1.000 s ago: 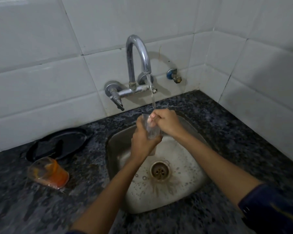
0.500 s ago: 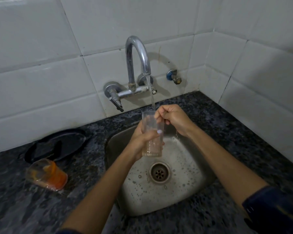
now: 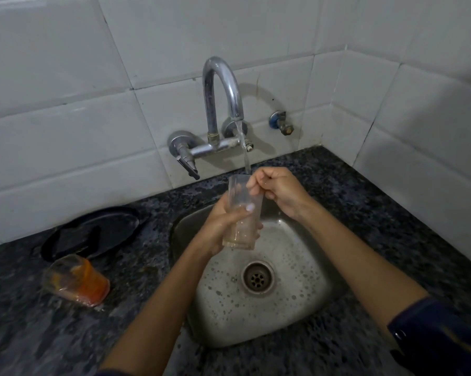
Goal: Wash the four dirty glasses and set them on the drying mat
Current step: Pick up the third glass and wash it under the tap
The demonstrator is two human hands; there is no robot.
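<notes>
My left hand [image 3: 223, 226] grips a clear tall glass [image 3: 242, 221] upright over the steel sink [image 3: 305, 302], right under the running stream from the tap [image 3: 223, 85]. Water pours into the glass, and some stands in its bottom. My right hand [image 3: 277, 194] is curled into a loose fist at the glass's rim on the right, fingertips touching or nearly touching it. A second glass [image 3: 77, 280], smeared with orange residue, lies tilted on the dark counter to the left of the sink.
A black plate or tray [image 3: 93, 232] lies on the granite counter [image 3: 392, 213] behind the orange glass. White tiled walls close in at the back and right. A small blue valve [image 3: 280, 123] sticks out of the wall right of the tap.
The glass went from being rubbed between both hands to standing upright under the stream. My right hand came off the glass and now hovers curled at its rim.
</notes>
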